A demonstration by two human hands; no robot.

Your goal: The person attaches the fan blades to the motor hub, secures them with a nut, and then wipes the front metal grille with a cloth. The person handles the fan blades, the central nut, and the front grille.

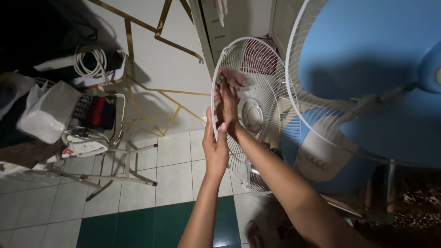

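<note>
— Gripping anything, the left hand (216, 149)?
— It is clasping the near-left rim of the white wire fan guard (250, 112), held upright left of the blue fan (367, 78).
— The right hand (227, 98)?
— Lying flat, fingers extended, against the grille.
— Room?
— Tiled floor (174, 170) is lying open below; a cluttered chair (92, 133) is standing well left.

Dim room with a floor of pale square tiles (174, 156) edged by dark green tiles (151, 227), a pale wall panel crossed by gold strips (151, 87), and a white metal chair (117, 151) heaped with bags and a coiled white cable (89, 59).
</note>
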